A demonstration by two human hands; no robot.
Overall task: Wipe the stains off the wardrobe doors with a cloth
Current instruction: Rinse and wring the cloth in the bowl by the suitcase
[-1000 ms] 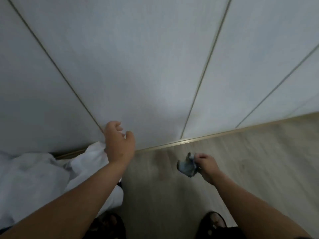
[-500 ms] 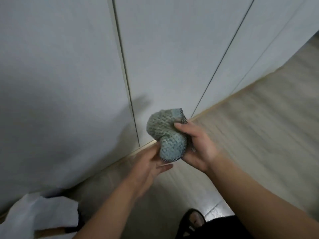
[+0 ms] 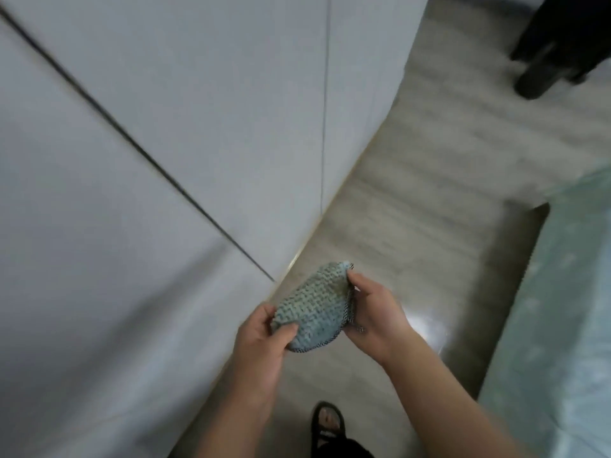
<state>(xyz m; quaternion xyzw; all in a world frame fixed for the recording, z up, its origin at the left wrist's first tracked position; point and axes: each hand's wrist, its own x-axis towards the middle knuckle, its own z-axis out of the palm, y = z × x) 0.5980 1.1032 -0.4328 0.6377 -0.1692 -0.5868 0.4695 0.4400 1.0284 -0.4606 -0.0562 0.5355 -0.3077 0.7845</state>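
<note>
While clamped on wadded cloth (image 3: 314, 312) with left hand (image 3: 261, 338) and right hand (image 3: 377, 319) grip: risks smearing wardrobe doors (image 3: 198, 127), left.

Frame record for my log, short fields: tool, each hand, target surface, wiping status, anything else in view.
tool: blue-green knitted cloth, bunched, held up between both hands
left: left hand grips its lower end
right: right hand pinches its upper edge
target: white wardrobe doors; the tool is clear of them
status: not wiping yet
stains: none discernible, picture blurred
other: floor; sandalled foot; pale green surface at right
</note>
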